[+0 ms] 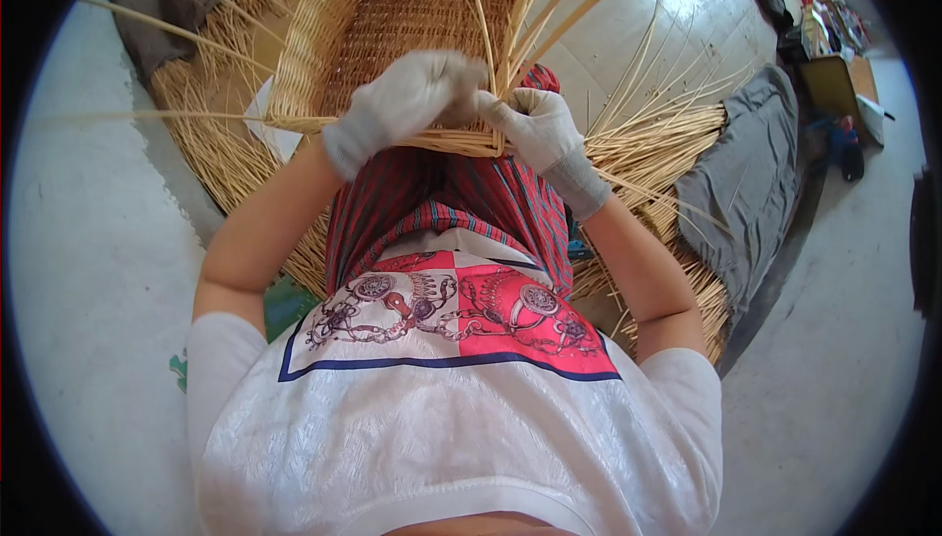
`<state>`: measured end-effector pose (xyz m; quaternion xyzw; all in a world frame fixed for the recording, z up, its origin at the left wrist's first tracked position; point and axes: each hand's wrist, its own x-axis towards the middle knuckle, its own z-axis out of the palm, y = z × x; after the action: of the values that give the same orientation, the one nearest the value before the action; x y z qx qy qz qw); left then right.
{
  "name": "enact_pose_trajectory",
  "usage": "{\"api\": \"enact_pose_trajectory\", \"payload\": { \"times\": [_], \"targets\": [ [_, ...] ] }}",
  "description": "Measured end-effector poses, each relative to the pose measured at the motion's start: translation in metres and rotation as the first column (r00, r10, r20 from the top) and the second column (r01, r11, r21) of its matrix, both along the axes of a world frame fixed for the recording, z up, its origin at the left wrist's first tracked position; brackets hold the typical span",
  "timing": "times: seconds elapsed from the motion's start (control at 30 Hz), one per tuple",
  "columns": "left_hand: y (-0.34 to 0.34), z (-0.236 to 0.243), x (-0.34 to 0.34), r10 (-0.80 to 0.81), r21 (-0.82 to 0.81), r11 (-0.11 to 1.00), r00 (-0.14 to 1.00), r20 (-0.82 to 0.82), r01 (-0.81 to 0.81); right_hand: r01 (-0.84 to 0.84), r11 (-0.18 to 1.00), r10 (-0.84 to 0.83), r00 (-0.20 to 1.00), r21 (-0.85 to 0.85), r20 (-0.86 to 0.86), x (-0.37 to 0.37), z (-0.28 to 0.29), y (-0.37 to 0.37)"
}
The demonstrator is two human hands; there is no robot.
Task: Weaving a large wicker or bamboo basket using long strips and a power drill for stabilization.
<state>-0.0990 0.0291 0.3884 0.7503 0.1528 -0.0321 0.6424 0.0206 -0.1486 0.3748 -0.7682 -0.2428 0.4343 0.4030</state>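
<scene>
- The wicker basket [294, 75] lay with its hollow toward the viewer, its near edge above the lap and the striped trousers [378, 207].
- From its near right corner, pale canes [599, 10] fanned outward beyond the rim; single rods also projected past its left edge.
- The gloved right hand [542, 127] was closed on that near right corner, thumb and fingers pinched at the rim; which strand lay between them could not be told.
- The gloved left hand [407, 94] hung over the near edge, just beside the right; its fingers were blurred, so their grip could not be told.
- The step in hand was judged to be working a strand into the rim at this corner; the next move seemed to call for a steady right pinch while the left drew the strand snug.
- Farther out, loose bundles of cane [657, 153] lay on the floor [83, 271] beyond the basket's right edge, partly beneath a grey cloth [751, 163].
</scene>
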Motion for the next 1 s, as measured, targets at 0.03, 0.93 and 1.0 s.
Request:
{"api": "enact_pose_trajectory", "payload": {
  "times": [0.03,0.93,1.0],
  "targets": [
    [0.004,-0.004,0.01,-0.026,0.011,1.0,0.998,0.059,0.026,-0.012,1.0,0.012,1.0,-0.017,0.003,-0.001,0.004,-0.003],
    [-0.018,-0.023,0.025,0.082,-0.334,0.941,0.996,0.045,-0.063,-0.279,0.947,0.293,0.542,-0.16,0.787,0.162,-0.011,0.063],
    [-0.015,-0.025,0.027,0.058,-0.36,0.931,0.998,-0.015,-0.06,-0.149,0.937,0.349,0.476,-0.317,0.807,0.15,0.008,0.057]
  ]
}}
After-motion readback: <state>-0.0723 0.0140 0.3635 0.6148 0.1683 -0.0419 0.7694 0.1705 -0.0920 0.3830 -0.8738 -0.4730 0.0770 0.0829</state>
